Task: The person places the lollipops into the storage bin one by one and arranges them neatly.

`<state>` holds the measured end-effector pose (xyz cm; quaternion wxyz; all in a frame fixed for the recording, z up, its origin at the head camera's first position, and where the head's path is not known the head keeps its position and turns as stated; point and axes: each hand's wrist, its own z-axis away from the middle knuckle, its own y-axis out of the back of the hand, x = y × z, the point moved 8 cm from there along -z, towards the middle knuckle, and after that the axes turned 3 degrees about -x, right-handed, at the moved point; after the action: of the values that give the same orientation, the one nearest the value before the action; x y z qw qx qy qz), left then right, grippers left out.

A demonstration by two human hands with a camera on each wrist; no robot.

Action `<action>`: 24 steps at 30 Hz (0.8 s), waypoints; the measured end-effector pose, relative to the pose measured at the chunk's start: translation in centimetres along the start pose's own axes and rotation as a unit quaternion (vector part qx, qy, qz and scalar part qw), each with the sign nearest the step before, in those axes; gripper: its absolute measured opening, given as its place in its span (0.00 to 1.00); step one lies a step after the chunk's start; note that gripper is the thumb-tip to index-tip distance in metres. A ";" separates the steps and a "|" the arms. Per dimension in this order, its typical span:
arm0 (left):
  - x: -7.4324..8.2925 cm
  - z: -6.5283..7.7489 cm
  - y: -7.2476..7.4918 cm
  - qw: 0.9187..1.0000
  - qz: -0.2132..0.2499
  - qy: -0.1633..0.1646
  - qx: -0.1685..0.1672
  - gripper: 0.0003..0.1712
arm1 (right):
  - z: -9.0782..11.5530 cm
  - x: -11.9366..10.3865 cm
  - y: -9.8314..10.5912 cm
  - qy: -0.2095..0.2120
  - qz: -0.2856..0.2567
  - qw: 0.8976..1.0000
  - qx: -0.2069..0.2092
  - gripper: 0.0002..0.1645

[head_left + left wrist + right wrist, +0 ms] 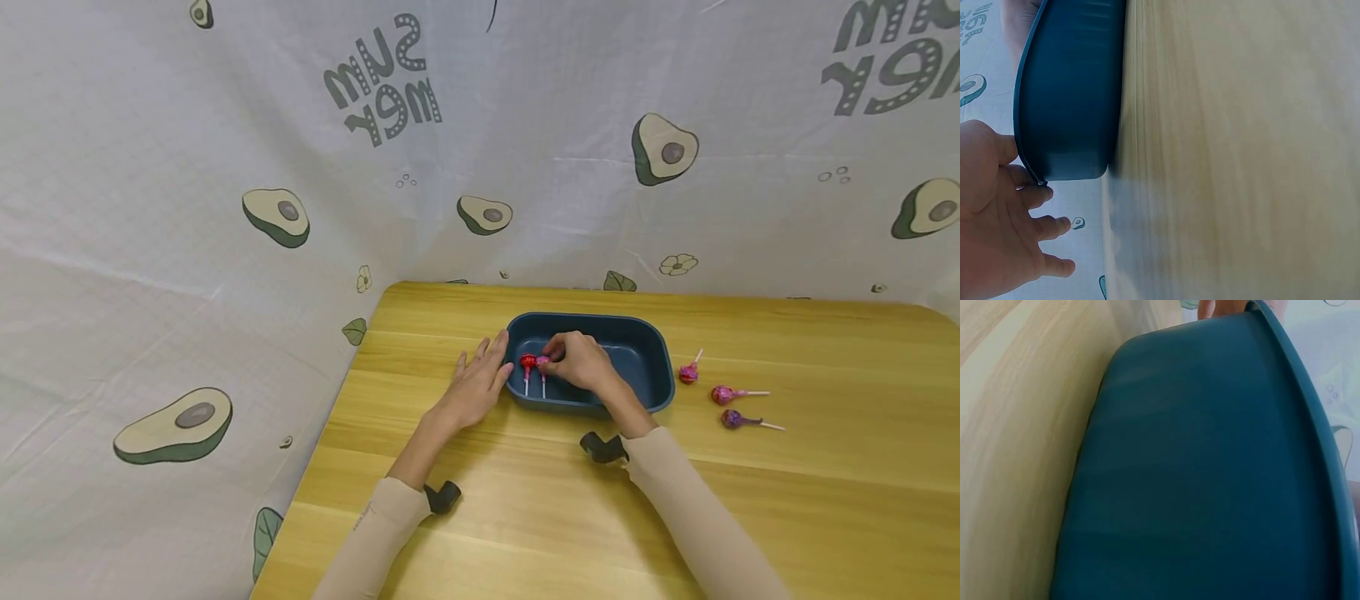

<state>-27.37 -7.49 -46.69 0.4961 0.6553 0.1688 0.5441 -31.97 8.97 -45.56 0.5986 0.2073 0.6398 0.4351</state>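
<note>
A dark blue rectangular tray (pixel 633 364) with raised walls rests on the wooden table. My left hand (pixel 474 390) lies at its left end, fingers spread and mostly straight, touching the rim. In the left wrist view, the thumb and index finger of this hand (pixel 999 219) meet the tray's rim at the corner. My right hand (pixel 583 360) reaches into the tray and pinches a pink-wrapped lollipop (pixel 543 383) by its head, the white stick towards me. Just left of it lies a red lollipop (pixel 528 361), stick pointing the same way.
Right of the tray, three more lollipops lie on the table (pixel 825 467): a pink one (pixel 688 372) close to the wall, a red-and-pink one (pixel 722 394) and a purple one (pixel 731 418). A white avocado-print sheet (pixel 555 250) hangs behind and to the left.
</note>
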 end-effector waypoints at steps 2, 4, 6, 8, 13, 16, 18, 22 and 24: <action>0.1 0.0 0.0 1.000 0.001 0.000 0.001 0.37 | 0.3 0.1 0.4 -0.003 -0.001 1.000 0.002 0.18; 0.2 0.0 0.0 1.000 -0.001 -0.001 0.001 0.37 | 0.7 0.2 0.9 -0.004 -0.003 1.000 0.007 0.18; 0.3 0.0 0.0 1.000 -0.001 -0.002 0.000 0.37 | 1.3 0.3 1.6 -0.002 -0.007 1.000 0.019 0.19; 0.4 0.0 0.0 1.000 0.000 -0.002 0.000 0.37 | 2.1 0.5 2.5 0.003 -0.013 0.999 0.035 0.20; 0.4 0.0 0.1 1.000 0.000 -0.001 0.003 0.37 | 4.5 1.4 5.4 0.013 -0.026 0.996 0.080 0.21; 0.4 0.1 0.1 1.000 -0.001 -0.002 0.005 0.37 | 6.1 2.7 7.3 0.010 -0.025 0.994 0.105 0.22; 0.5 0.2 0.1 1.000 0.001 -0.002 0.006 0.37 | 7.3 3.8 8.6 0.003 -0.022 0.992 0.127 0.22; 0.5 0.2 0.1 1.000 0.004 -0.004 0.010 0.36 | 9.9 6.4 11.2 -0.020 -0.026 0.986 0.162 0.23; 0.5 0.2 0.1 1.000 0.006 -0.005 0.010 0.36 | 11.1 8.0 12.2 -0.030 -0.021 0.984 0.174 0.23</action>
<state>-27.02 -7.27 -46.32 0.4869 0.6642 0.1681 0.5417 -26.16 25.23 -39.32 0.5811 0.3079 0.6917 0.2985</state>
